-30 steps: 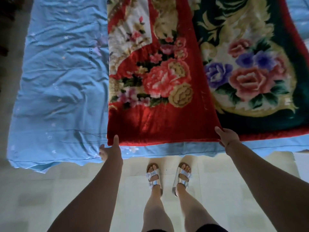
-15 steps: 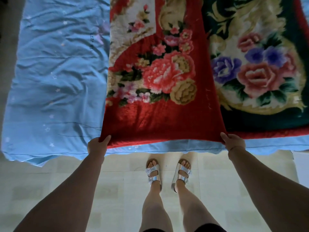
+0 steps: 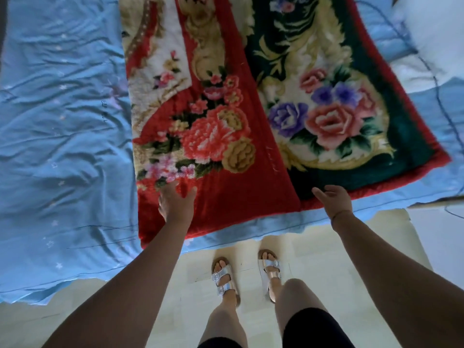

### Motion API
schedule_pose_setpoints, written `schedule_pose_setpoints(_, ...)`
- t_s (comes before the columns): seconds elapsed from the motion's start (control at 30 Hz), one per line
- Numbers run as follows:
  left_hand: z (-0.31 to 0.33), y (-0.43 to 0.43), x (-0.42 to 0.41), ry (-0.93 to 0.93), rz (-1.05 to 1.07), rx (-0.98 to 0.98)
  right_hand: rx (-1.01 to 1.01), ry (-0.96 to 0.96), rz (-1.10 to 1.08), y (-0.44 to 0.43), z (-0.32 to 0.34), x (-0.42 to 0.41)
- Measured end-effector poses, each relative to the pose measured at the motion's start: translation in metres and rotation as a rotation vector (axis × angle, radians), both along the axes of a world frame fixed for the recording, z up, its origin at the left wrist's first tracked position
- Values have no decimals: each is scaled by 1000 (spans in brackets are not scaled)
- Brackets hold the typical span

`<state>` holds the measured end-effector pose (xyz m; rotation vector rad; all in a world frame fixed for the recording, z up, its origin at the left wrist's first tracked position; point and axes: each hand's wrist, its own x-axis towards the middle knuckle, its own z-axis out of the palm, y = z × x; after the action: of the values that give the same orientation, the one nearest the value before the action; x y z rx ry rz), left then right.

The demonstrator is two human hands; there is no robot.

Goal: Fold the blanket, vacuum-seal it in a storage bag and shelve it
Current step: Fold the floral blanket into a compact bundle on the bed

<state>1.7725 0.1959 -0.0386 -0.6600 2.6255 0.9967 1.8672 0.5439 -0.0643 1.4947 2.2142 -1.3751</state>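
Blanket [image 3: 253, 156] corners are out of our grip: half a second ago we pinched both near corners of the red flap. Now our left hand [image 3: 175, 200] lies on it with fingers spread, and our right hand [image 3: 332, 199] is loose and empty at the fold. Beyond, the blanket lies half-folded across the blue sheet [image 3: 62, 121], so this fold looks set and another should follow.

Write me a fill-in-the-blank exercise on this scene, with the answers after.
The left hand lies flat on the ____ part of the blanket.
The blanket is spread over a ____ sheet.
The person wears ____ sandals.
Answers: red; blue; silver.
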Motion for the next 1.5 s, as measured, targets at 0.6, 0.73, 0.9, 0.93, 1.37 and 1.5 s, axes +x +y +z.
schedule_pose_setpoints(0.6, 16, 381, -28, -162, -391, 197, -115, 34, -452, 316, 11, 18)
schedule_pose_setpoints(0.73, 16, 435, -30, -249, -430, 253, -255, -4, -531, 355, -8, 18)
schedule_pose_setpoints(0.9, 11, 467, -38, -276, -416, 245, -573, 34, -656, 370, -30, 14)
schedule_pose_setpoints(0.93, 10, 470, -39, -283, -409, 243, -641, 68, -673, 370, -30, 11)
schedule_pose_setpoints(1.37, 63, 518, -63, -648, 24, 973, -543, 338, 310, 298, 44, -60)
schedule_pose_setpoints(1.5, 62, 491, -70, -442, 4, 743, -628, 314, 329, 254, 50, -65)
